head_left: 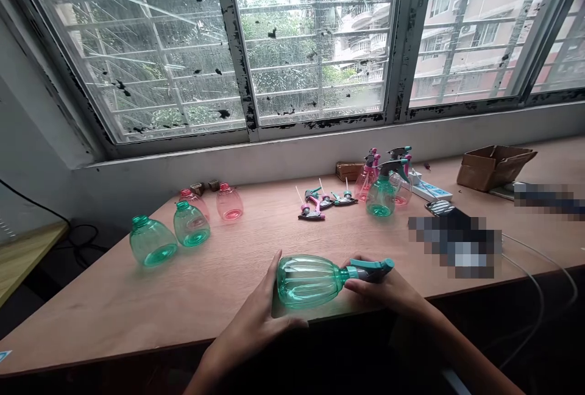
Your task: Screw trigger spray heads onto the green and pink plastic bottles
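A clear green spray bottle lies sideways in front of me, its base to the left and its grey and teal spray head fitted at the neck. My left hand cups the base end, thumb below and fingers partly hidden behind the bottle. Around the spray head and neck, my right hand is closed. Two green bottles without heads and two pink ones stand at the left. Several loose spray heads lie mid-table, their thin tubes pointing up.
Finished-looking spray bottles, green and pink, stand toward the back right. Beyond them are a white power strip, a dark phone and an open cardboard box. White cables hang over the wooden table's front edge.
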Tool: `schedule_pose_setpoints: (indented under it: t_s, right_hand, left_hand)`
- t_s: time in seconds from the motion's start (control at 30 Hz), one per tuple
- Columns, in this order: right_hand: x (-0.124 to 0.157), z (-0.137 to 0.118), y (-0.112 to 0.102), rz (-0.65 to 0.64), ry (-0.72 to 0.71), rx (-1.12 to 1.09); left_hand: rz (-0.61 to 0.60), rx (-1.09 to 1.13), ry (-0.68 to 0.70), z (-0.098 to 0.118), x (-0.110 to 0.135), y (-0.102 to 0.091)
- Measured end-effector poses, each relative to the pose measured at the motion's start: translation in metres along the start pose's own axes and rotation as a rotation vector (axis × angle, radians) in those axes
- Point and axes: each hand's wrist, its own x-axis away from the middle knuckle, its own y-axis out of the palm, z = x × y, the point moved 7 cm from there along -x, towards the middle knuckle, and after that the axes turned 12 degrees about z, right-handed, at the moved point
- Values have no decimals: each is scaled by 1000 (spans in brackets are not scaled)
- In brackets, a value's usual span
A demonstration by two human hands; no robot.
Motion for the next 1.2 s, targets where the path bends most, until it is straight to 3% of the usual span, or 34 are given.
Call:
schedule_pose_setpoints:
  t_s: [0.2, 0.57, 0.97, 1.2]
  right_hand:
    - [-1, -1, -1, 24, -19, 15]
    - [-2, 1, 0, 39, -10, 0]
    - [-4, 7, -1, 49, -2, -13]
    - [-1, 0, 1, 33, -7, -35]
  left_hand:
    - [3, 104, -71, -4, -3, -6]
    - [-9, 15, 0, -3, -1, -2]
    - [-2, 42, 18, 5, 1, -5]
    - [4, 87, -9, -2, -2, -7]
